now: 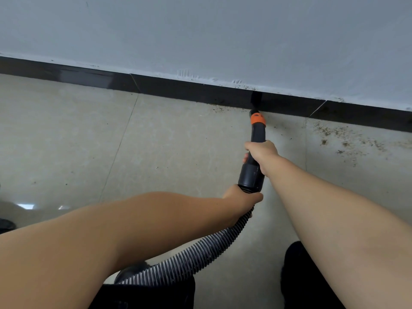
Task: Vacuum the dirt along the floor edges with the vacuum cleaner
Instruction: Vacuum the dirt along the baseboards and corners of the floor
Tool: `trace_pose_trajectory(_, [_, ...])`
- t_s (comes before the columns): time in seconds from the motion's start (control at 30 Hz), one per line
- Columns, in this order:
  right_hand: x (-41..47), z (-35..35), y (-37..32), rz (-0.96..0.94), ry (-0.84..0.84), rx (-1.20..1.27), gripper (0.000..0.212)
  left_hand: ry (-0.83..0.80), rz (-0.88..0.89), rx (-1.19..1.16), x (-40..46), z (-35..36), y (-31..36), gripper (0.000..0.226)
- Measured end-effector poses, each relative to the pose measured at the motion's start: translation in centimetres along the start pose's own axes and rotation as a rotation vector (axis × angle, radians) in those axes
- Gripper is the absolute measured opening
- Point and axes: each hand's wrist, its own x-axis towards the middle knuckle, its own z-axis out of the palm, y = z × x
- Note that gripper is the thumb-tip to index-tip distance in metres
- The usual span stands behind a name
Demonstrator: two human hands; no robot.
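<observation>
Head view looks down on a beige tiled floor (pixel 169 139) that meets a black baseboard (pixel 196 90) under a pale wall (pixel 200 32); the baseboard runs from the upper left of the frame down toward the right edge. Right hand (pixel 262 152) is curled round the middle of the black vacuum nozzle (pixel 256 139), at centre frame. Left hand (pixel 242 200) is wrapped round the spot where the ribbed hose (pixel 200 253) joins the wider black cuff of the nozzle, just below the right hand. An orange collar (pixel 257 119) sits near the nozzle's tip, and the tip lies at the line where floor and baseboard meet. Dark specks of dirt (pixel 334 134) are scattered on the tile at the right of the frame, close to the baseboard, with a thinner patch just left of the tip. The hose curves down to the lower middle of the frame, past dark clothing.
</observation>
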Motion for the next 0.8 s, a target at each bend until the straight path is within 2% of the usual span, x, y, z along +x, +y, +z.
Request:
trace_pose_trajectory(0.4, [0.2,1.3,-1.1,0.0,-0.065,0.0,0.028,0.028,-0.002,-0.046,0.3,-1.0,0.3,0.028])
trace_pose_trajectory(0.8, [-0.1,5.2,-1.9,-0.043,-0.159,-0.091,0.026,0.104,-0.008,-0.125,0.5,-3.3,-0.5,0.021])
